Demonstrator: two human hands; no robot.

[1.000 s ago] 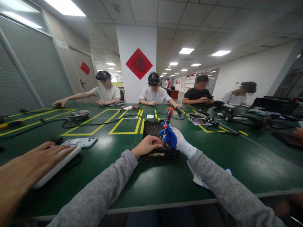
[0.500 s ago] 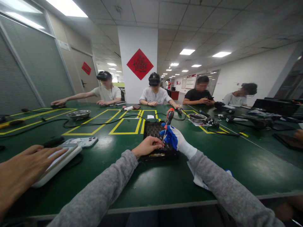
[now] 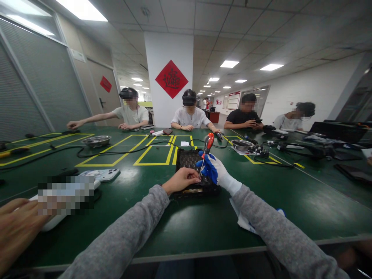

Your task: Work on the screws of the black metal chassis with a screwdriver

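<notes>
A black plastic housing (image 3: 186, 157) with a textured inside lies on the table in front of me. Wearing a white glove with blue coating, my right hand (image 3: 218, 170) is closed round a red-and-black screwdriver (image 3: 208, 144). The tool stands steeply, handle up, its thin shaft pointing down into the housing. My bare left hand (image 3: 182, 179) reaches over the housing's left side, thumb and fingers pinched together beside the shaft's tip. What that pinch holds, if anything, is too small to make out.
A white-and-blue glove (image 3: 244, 219) lies partly under my right forearm. At left, a co-worker's hand (image 3: 23, 221) is by a phone (image 3: 109, 175). Metal bowls (image 3: 97, 141) and black cables (image 3: 128, 152) lie farther off. Several people sit across the green table (image 3: 180, 232).
My hands and the screwdriver look nearly still. The co-worker's hand at left has shifted left and down. Across the table, the far-left person's outstretched hand has moved slightly.
</notes>
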